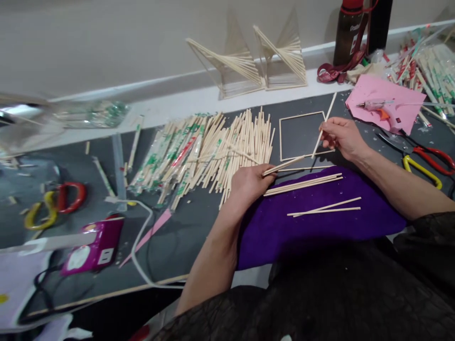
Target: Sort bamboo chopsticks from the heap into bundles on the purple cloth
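Observation:
My right hand (339, 135) pinches a single wooden chopstick (330, 110), tilted, over the right side of a thin rectangular stick frame (280, 137) lying on the grey table. Lower and to the left, my left hand (251, 182) is closed on a few chopsticks (287, 164) that point to the right. Just below them, several more chopsticks (302, 185) rest side by side on a purple cloth (270, 237). Two others (325, 207) lie crossed nearer to me on that cloth. A big heap of loose chopsticks (249, 142) spreads left of the frame.
Wrapped chopsticks (177, 156) lie left of the heap. Two twisted stick structures (238, 66) stand by the wall. A glue gun (384, 110) rests on pink paper (366, 92), above red-and-yellow-handled scissors (424, 161). At left are more scissors (53, 203), a magenta box (94, 246) and a white cable (135, 246).

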Action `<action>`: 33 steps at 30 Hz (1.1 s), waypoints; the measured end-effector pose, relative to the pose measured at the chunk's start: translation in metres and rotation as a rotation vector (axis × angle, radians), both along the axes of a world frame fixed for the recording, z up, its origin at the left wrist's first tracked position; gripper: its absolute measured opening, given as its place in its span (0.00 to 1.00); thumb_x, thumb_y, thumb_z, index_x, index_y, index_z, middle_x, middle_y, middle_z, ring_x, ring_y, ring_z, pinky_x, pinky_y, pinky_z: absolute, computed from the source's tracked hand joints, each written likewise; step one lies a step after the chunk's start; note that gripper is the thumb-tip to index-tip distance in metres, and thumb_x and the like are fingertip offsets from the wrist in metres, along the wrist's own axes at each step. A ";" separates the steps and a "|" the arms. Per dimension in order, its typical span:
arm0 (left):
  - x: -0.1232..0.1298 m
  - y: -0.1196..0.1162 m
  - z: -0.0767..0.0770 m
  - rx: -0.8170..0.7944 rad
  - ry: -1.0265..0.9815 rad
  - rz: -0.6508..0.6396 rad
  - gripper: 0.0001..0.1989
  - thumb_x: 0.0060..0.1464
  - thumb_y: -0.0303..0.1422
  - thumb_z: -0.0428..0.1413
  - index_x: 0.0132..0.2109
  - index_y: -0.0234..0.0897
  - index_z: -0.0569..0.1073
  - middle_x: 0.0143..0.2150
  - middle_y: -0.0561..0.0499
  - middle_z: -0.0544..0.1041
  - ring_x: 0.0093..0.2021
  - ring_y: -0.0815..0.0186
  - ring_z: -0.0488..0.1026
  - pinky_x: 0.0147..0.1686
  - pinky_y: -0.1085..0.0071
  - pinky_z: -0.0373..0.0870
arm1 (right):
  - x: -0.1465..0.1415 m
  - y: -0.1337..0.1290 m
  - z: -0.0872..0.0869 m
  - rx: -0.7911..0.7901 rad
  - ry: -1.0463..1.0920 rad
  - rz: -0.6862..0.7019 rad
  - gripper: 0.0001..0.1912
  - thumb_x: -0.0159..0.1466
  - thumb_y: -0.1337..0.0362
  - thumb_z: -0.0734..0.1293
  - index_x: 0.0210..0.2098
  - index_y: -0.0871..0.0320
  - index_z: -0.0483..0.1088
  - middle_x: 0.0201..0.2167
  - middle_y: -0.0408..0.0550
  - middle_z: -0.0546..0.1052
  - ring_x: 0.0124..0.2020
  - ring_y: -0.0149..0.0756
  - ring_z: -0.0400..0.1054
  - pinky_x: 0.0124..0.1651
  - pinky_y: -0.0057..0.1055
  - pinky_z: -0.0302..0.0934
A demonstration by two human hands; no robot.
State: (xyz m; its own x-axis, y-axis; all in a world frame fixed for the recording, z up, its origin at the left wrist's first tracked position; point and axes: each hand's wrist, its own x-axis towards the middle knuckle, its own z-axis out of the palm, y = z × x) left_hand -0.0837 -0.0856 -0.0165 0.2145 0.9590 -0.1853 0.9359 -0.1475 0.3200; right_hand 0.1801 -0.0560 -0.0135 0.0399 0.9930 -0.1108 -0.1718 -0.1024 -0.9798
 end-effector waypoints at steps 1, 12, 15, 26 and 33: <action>0.000 -0.001 0.001 0.006 0.057 0.012 0.18 0.57 0.38 0.53 0.51 0.44 0.82 0.40 0.44 0.84 0.42 0.52 0.79 0.40 0.63 0.68 | 0.000 0.000 0.000 -0.001 -0.004 -0.004 0.14 0.53 0.57 0.75 0.23 0.58 0.70 0.19 0.41 0.75 0.17 0.23 0.67 0.15 0.18 0.51; -0.018 0.009 0.006 0.034 0.254 0.137 0.20 0.59 0.38 0.49 0.53 0.44 0.80 0.46 0.42 0.83 0.47 0.49 0.78 0.42 0.61 0.69 | 0.004 -0.002 -0.004 -0.012 -0.073 0.000 0.12 0.52 0.56 0.75 0.24 0.56 0.72 0.20 0.42 0.75 0.17 0.24 0.66 0.16 0.21 0.52; -0.025 0.011 0.011 -0.016 0.248 0.098 0.20 0.58 0.36 0.49 0.53 0.43 0.80 0.46 0.41 0.83 0.47 0.48 0.78 0.41 0.60 0.68 | 0.003 -0.005 -0.004 -0.033 -0.076 -0.006 0.12 0.51 0.56 0.75 0.24 0.56 0.72 0.20 0.42 0.75 0.17 0.25 0.66 0.16 0.22 0.52; -0.023 -0.001 0.021 -0.058 0.345 -0.034 0.19 0.60 0.34 0.47 0.48 0.39 0.81 0.41 0.37 0.83 0.44 0.48 0.79 0.39 0.61 0.67 | 0.000 -0.010 -0.003 -0.092 -0.125 -0.001 0.14 0.50 0.54 0.75 0.25 0.57 0.73 0.18 0.42 0.74 0.16 0.27 0.65 0.16 0.23 0.53; -0.039 -0.002 0.028 -0.018 0.236 0.017 0.17 0.56 0.35 0.50 0.46 0.43 0.82 0.39 0.44 0.84 0.41 0.54 0.80 0.39 0.64 0.67 | -0.001 -0.011 -0.004 -0.090 -0.106 -0.007 0.13 0.50 0.54 0.75 0.24 0.57 0.73 0.18 0.42 0.74 0.16 0.27 0.65 0.16 0.22 0.53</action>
